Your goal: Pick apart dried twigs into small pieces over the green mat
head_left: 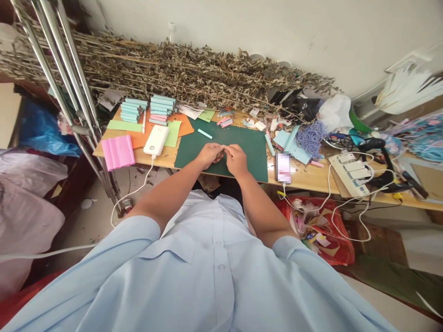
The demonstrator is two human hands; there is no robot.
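My left hand (211, 155) and my right hand (236, 159) meet over the front part of a dark green mat (242, 137). The fingertips of both are pinched together at one spot, and a small pale bit shows between them, too small to name. On the mat behind my left hand lies a short light-blue paper roll (205, 133). Pink and blue paper pieces (225, 122) rest by the mat's far edge. Right of the mat are a light-blue paper strip (269, 145) and a phone (284, 168) plugged into a cable.
Stacked blue rolls (130, 109), a white power bank (156, 140) and pink crepe paper (118, 152) stand at the left. Purple yarn (311, 137) and a power strip (349, 174) with cables lie at the right. Dried stalks (194, 69) line the back; metal poles (65, 69) rise at left.
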